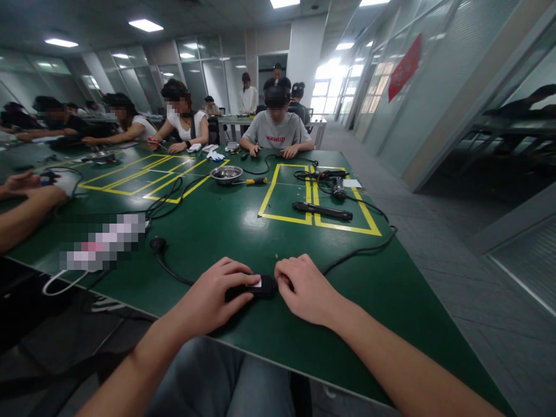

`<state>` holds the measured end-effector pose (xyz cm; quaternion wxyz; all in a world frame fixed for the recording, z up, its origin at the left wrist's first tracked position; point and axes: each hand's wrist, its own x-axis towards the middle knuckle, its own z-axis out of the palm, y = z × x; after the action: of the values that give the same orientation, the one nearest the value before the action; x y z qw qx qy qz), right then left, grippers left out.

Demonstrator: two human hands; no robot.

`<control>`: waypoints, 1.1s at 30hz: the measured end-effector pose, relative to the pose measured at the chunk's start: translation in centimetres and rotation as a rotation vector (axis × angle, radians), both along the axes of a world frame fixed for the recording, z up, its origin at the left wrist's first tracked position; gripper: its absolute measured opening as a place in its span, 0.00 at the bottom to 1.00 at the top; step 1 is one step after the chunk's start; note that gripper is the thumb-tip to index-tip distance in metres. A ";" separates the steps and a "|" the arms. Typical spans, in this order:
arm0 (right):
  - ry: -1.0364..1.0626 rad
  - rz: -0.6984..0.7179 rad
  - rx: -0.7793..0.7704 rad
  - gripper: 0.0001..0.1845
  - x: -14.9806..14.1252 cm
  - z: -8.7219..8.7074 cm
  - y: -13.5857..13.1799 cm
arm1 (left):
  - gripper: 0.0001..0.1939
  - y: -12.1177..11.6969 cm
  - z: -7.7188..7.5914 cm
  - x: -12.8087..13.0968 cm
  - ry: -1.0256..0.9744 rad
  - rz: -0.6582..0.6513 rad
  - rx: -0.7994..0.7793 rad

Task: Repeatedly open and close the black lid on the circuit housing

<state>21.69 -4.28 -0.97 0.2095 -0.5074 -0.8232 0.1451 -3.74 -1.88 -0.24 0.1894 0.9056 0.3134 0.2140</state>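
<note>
In front of me on the green table, my left hand is closed around a small black box, which resembles a power adapter with a white label on top. Thumb and fingers press on its sides, and its left end is hidden. At the box's right end is my right hand, its fingers curled in a pinch on the black cable, whose held part is hidden. From behind that hand the cable runs off to the right. A black plug on a cord lies left of my left hand.
Yellow tape outlines surround a long black tool-like bar and a corded black tool. Beyond lie a metal bowl and a yellow-handled screwdriver. A blurred-out power strip lies left. Several people sit around the table.
</note>
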 end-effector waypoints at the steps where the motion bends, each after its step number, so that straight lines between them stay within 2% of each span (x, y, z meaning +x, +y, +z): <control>1: -0.001 0.000 -0.002 0.10 0.0 0.0 0.0 | 0.16 0.0 -0.3 -0.1 -0.025 0.006 0.005; 6: -0.010 0.002 0.015 0.09 0.0 -0.3 0.0 | 0.13 0.1 -1.1 -0.3 -0.115 0.052 -0.029; 9: -0.013 0.000 0.019 0.09 0.0 -0.4 0.0 | 0.09 0.9 -0.7 0.1 -0.195 0.200 -0.045; 12: -0.016 -0.004 0.027 0.10 -0.1 -0.3 0.0 | 0.04 2.1 -0.2 0.9 -0.134 0.294 -0.057; 15: -0.021 -0.005 0.013 0.09 -0.1 -0.2 0.0 | 0.04 2.5 0.2 1.2 -0.020 0.235 -0.068; 18: -0.018 0.005 -0.002 0.01 0.0 -0.1 -0.3 | 0.10 1.6 0.2 0.5 -0.027 0.209 0.001; 21: -0.003 0.043 -0.005 0.13 0.1 -0.2 -0.4 | 0.10 0.2 -0.1 -0.8 -0.041 0.197 0.043; 23: 0.008 0.067 -0.007 0.16 0.2 -0.4 -0.4 | 0.11 -0.5 -0.4 -1.4 -0.020 0.171 0.031; 28: 0.040 0.077 -0.027 0.16 0.4 -0.5 -0.1 | 0.11 -0.4 -0.2 -1.7 0.040 0.117 -0.053; 31: 0.056 0.083 -0.011 0.18 0.6 -0.3 -0.2 | 0.11 -0.2 0.2 -1.6 0.018 0.109 -0.066; 33: 0.079 0.094 -0.004 0.15 0.7 -0.2 -0.3 | 0.09 -0.2 0.5 -1.6 -0.003 0.116 -0.074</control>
<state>22.35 -4.61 -1.14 0.2336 -0.4626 -0.8368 0.1764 -5.33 -2.10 0.23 0.2106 0.8779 0.3728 0.2141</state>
